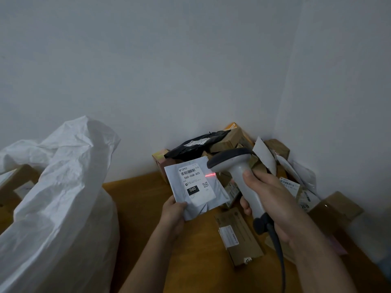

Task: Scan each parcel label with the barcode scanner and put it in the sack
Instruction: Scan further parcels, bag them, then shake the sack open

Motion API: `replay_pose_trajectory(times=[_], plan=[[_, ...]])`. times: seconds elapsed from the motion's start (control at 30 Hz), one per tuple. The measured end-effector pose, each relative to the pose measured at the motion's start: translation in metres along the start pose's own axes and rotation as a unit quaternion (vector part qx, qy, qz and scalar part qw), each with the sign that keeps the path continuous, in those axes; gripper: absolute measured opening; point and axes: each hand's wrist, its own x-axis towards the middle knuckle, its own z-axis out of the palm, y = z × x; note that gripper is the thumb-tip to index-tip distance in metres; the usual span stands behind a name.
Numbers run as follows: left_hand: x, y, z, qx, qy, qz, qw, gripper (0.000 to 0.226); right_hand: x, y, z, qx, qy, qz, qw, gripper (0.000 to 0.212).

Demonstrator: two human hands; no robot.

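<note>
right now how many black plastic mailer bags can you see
1. The black mailer bag lies on top of the parcel pile in the corner, behind the grey parcel held in the left hand. Others may be buried in the pile.

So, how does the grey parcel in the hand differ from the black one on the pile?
The grey parcel is pale and held up by the left hand, its label facing the camera. The black parcel is dark and lies on the pile of boxes, untouched. Both are soft bags with white labels.
</note>
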Motion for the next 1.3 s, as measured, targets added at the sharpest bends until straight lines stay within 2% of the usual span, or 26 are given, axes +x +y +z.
replay_pose_trajectory(times=[0.6, 1.0, 1.13, 1.2, 1.3], plan=[[-0.014, 0.008, -0.013, 0.001, -0.004, 0.007, 1.0, 0.042, -0.028, -0.025, 0.014, -0.047, -0.001, -0.053, 0.997, 0.03], [-0.048, 0.026, -0.041, 0.017, -0.026, 0.034, 0.999, 0.039, -0.038, -0.033, 0.065, -0.094, -0.014, -0.087, 0.992, 0.032], [-0.07, 0.045, -0.052, 0.051, 0.011, 0.107, 0.993, 0.032, -0.039, -0.032, 0.082, -0.047, -0.005, -0.095, 0.994, 0.03], [-0.083, 0.062, -0.061, 0.06, 0.046, 0.196, 0.978, 0.034, -0.041, -0.033, 0.089, -0.013, 0.011, -0.1, 0.995, 0.028], [-0.103, 0.094, -0.079, 0.003, 0.102, 0.32, 0.942, 0.035, -0.044, -0.036, 0.102, 0.03, 0.019, -0.109, 0.993, 0.027]])
